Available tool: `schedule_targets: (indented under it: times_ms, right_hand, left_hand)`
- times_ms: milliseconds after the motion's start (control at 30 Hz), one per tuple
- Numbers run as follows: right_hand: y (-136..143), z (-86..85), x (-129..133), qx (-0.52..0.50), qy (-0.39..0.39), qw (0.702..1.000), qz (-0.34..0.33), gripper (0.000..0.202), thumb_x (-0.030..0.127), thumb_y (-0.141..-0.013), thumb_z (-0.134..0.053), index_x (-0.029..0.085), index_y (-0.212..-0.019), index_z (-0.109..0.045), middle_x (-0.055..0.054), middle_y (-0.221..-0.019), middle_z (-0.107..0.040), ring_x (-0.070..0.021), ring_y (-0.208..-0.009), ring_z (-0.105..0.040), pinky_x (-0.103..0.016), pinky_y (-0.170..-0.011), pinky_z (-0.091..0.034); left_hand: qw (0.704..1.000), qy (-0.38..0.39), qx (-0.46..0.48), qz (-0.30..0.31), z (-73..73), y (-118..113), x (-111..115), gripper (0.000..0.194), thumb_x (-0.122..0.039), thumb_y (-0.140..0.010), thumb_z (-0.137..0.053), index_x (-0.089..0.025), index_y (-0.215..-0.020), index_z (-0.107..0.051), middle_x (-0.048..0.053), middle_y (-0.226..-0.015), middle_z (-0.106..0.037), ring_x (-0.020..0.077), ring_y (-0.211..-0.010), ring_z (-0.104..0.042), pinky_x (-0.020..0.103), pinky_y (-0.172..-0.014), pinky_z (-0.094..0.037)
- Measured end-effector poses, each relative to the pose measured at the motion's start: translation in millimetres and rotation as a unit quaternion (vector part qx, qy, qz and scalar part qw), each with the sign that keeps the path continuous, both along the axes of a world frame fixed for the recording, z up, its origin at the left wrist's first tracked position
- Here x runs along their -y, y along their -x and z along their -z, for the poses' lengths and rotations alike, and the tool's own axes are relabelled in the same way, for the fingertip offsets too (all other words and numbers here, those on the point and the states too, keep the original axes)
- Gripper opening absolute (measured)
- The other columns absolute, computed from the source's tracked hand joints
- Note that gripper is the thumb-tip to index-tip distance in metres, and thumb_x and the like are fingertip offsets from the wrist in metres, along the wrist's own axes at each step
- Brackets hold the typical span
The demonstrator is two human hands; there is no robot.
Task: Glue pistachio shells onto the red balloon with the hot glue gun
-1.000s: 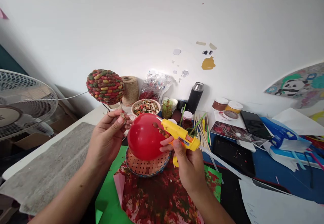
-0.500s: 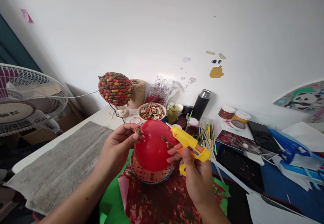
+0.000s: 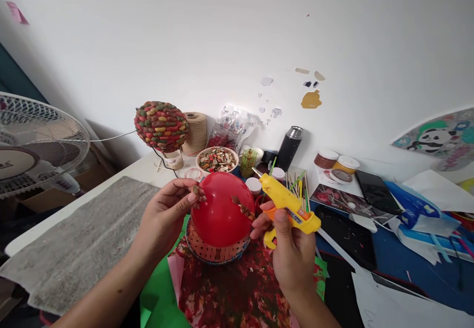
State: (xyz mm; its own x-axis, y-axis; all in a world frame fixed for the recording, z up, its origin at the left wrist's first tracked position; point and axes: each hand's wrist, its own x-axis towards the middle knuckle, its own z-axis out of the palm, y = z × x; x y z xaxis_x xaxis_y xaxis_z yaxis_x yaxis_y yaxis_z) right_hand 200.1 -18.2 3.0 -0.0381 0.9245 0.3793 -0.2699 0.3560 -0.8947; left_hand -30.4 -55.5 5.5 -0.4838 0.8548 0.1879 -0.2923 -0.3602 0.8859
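Note:
My left hand [image 3: 168, 207] pinches a small brown shell piece [image 3: 195, 189] at the left side of a red balloon [image 3: 222, 214]. The balloon rests in a woven basket [image 3: 217, 255]. A short row of brown shell pieces [image 3: 242, 208] is stuck to the balloon's right side. My right hand [image 3: 292, 249] is closed round a yellow hot glue gun [image 3: 283, 197], its nozzle pointing up and left, apart from the balloon. Behind the balloon stands a bowl [image 3: 200, 167] full of coloured shell pieces.
A ball covered in coloured pieces [image 3: 162, 126] stands on a cup, beside a twine spool [image 3: 195, 133]. A black flask [image 3: 291, 147], paint jars [image 3: 326, 161] and sticks line the back. Left are a fan [image 3: 40, 145] and grey cloth [image 3: 85, 239]. Paint-smeared paper [image 3: 222, 298] lies in front.
The glue gun has drawn away to the right from the balloon's upper right side, uncovering more of the stuck shell pieces. My left hand still pinches its piece. The view has shifted slightly.

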Motion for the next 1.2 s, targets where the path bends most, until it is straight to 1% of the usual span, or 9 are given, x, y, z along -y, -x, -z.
schedule_targets:
  times_ms: [133,333,467,600,767,933,1200]
  right_hand:
    - [-1,-3.3,-1,-0.01,0.007,1.0,0.008,0.048,0.067,-0.108,-0.074,0.02,-0.098,-0.079,-0.001,-0.062,-0.075,-0.0175,-0.042,-0.07,-0.026,-0.042,-0.057]
    - [1,-5.4,0,-0.003,0.0,1.0,0.011,0.05,0.068,-0.108,-0.073,0.02,-0.097,-0.08,0.002,-0.058,-0.071,-0.0155,-0.041,-0.067,-0.026,-0.046,-0.058]
    - [0,-7.6,-1,0.005,-0.001,1.0,0.026,0.051,0.07,-0.107,-0.073,0.021,-0.095,-0.079,0.002,-0.056,-0.069,-0.0163,-0.04,-0.065,-0.028,-0.044,-0.057]
    - [-1,-9.1,-1,0.011,0.0,1.0,0.02,0.049,0.068,-0.108,-0.071,0.021,-0.096,-0.079,0.002,-0.055,-0.069,-0.0164,-0.04,-0.065,-0.028,-0.046,-0.056]
    - [-1,-8.1,0,-0.008,0.011,1.0,0.019,0.049,0.069,-0.106,-0.073,0.021,-0.096,-0.079,0.003,-0.055,-0.069,-0.016,-0.041,-0.066,-0.028,-0.047,-0.055]
    - [-1,-6.3,-1,-0.012,0.01,1.0,0.013,0.048,0.067,-0.107,-0.073,0.021,-0.097,-0.079,0.002,-0.058,-0.071,-0.0144,-0.041,-0.066,-0.025,-0.046,-0.054]
    - [0,-9.9,0,0.001,0.001,1.0,0.018,0.05,0.07,-0.106,-0.073,0.022,-0.095,-0.078,0.003,-0.057,-0.069,-0.015,-0.04,-0.063,-0.028,-0.047,-0.057]
  left_hand:
    - [1.0,0.004,0.006,0.001,-1.1,0,-1,0.042,-0.041,-0.062,-0.115,-0.022,-0.09,-0.09,0.003,-0.078,-0.08,0.0123,-0.067,-0.07,0.018,-0.065,-0.06]
    - [1.0,0.021,0.009,0.004,-5.7,1,0,0.043,-0.039,-0.06,-0.116,-0.023,-0.09,-0.089,0.005,-0.085,-0.085,0.0136,-0.071,-0.074,0.018,-0.067,-0.062]
    - [0.999,0.028,-0.016,-0.002,-5.1,5,4,0.044,-0.04,-0.062,-0.115,-0.023,-0.093,-0.088,0.003,-0.083,-0.083,0.0143,-0.072,-0.074,0.019,-0.068,-0.063]
    - [0.998,0.039,-0.049,-0.016,-2.8,8,10,0.042,-0.042,-0.065,-0.113,-0.024,-0.093,-0.088,0.003,-0.087,-0.084,0.0158,-0.076,-0.075,0.02,-0.071,-0.063]
    - [0.996,0.032,-0.079,-0.025,-3.5,9,14,0.039,-0.044,-0.069,-0.111,-0.024,-0.094,-0.088,0.004,-0.086,-0.082,0.0173,-0.073,-0.073,0.022,-0.067,-0.063]
    - [0.995,0.017,-0.089,-0.035,-1.8,12,11,0.039,-0.045,-0.07,-0.111,-0.024,-0.094,-0.088,0.004,-0.084,-0.082,0.0156,-0.071,-0.072,0.021,-0.065,-0.061]
    - [0.996,0.014,-0.077,-0.037,-1.5,14,2,0.036,-0.039,-0.073,-0.109,-0.023,-0.098,-0.089,0.004,-0.088,-0.082,0.0163,-0.076,-0.074,0.022,-0.066,-0.061]
